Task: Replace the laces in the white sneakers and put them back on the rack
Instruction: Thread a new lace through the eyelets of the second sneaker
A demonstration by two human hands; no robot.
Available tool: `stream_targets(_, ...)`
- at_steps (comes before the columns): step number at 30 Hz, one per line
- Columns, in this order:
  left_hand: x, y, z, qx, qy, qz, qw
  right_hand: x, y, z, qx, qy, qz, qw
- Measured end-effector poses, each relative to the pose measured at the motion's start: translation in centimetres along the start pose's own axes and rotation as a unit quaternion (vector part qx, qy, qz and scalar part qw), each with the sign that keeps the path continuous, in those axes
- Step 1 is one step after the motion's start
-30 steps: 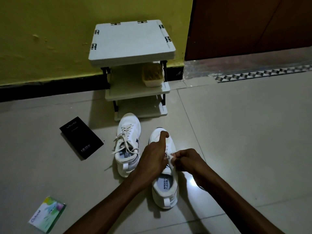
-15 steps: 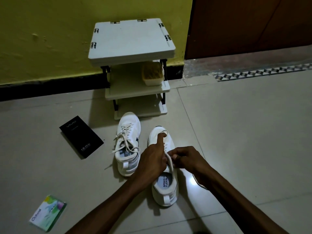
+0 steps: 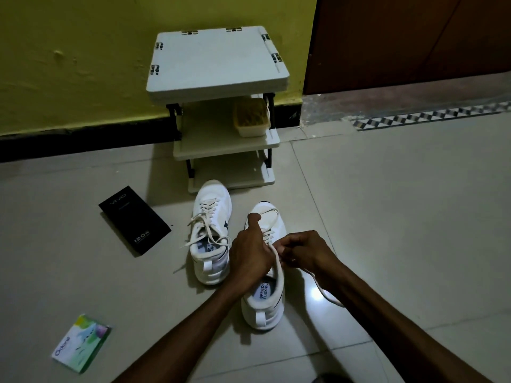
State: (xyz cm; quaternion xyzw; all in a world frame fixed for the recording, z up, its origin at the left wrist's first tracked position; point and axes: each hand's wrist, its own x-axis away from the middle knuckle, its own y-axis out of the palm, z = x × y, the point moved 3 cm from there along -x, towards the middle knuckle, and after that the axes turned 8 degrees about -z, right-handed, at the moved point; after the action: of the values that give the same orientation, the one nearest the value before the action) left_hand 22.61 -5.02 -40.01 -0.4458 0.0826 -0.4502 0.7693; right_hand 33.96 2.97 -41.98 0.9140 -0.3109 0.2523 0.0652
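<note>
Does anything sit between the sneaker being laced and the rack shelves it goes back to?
Only bare floor separates the sneaker being laced from the rack. But the other sneaker lies with its toe at the left part of the bottom shelf front, and a tub occupies the right side of the middle shelf.

We see of ourselves two arms only, both bare skin from the wrist back to the lower edge of the view. The long, lean left forearm (image 3: 190, 324) ends in a bare left hand (image 3: 250, 252) with its knuckles showing. The right forearm (image 3: 392, 319) looks broader nearer the camera and ends in a bare right hand (image 3: 307, 251). Between the arms, at the bottom edge, sits a dark rounded shape (image 3: 330, 379); we cannot tell whether it is clothing.
</note>
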Motion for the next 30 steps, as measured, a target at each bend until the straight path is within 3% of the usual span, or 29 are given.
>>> stream_targets(4, -0.4, 0.1, -0.7, 0.100, -0.059, -0.031, 0.993, 0.2, -0.1, -0.3, 0.016, 0.003, -0.010, 1.000)
stream_targets(9, 0.0, 0.8, -1.9, 0.221, -0.088, -0.002, 0.971, 0.3, -0.5, -1.3, 0.074, -0.005, -0.015, 0.997)
stream_targets(18, -0.4, -0.6, -2.1, 0.118, -0.030, 0.019, 0.992, 0.1, -0.2, -1.2, 0.075, -0.009, 0.009, 0.997)
stream_targets(26, -1.2, -1.2, -2.1, 0.088, -0.057, -0.073, 0.992, 0.1, 0.1, -0.5, 0.133, -0.042, 0.043, 0.989)
stream_targets(30, -1.2, -1.0, -1.6, 0.067, -0.031, -0.104, 0.992, 0.7, 0.2, -0.5, 0.139, -0.059, 0.043, 0.988)
